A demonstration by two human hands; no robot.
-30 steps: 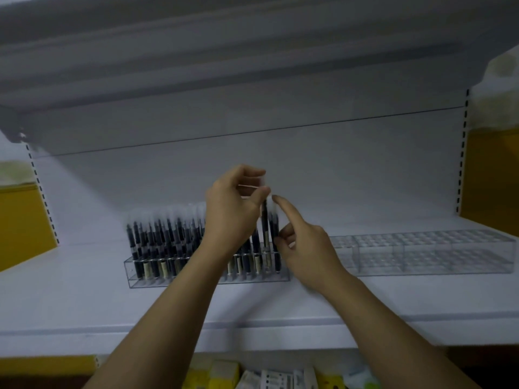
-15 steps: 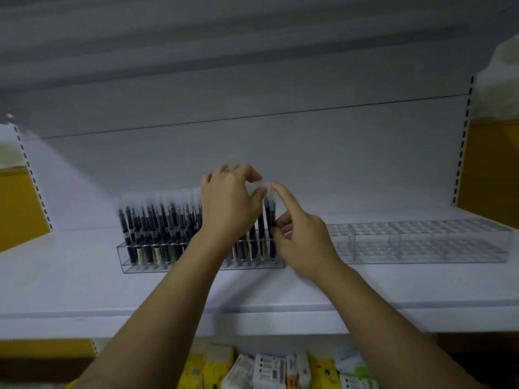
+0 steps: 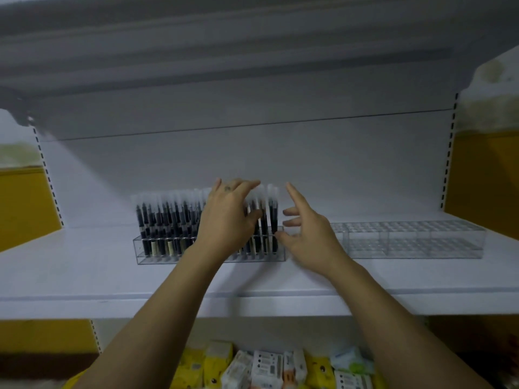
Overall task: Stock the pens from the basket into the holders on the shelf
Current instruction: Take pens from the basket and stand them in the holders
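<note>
A clear acrylic holder [image 3: 157,252] stands on the white shelf [image 3: 84,279], filled with several black pens [image 3: 168,220] that have clear caps. My left hand [image 3: 227,217] lies over the pens at the holder's right part, its fingers spread and straight across their tops. My right hand [image 3: 306,234] hovers beside the holder's right end with fingers spread, holding nothing; its lower fingers are near the holder's corner. A second clear holder [image 3: 410,240] stands empty to the right. The basket is out of view.
The shelf's white back panel [image 3: 252,164] rises behind the holders and another shelf overhangs above. Packaged goods [image 3: 269,369] in yellow and white fill the level below. Yellow walls flank both sides.
The pen pinched in my left hand a second ago now stands in the holder. Both hands have let go and spread their fingers. The view has shifted downward.
</note>
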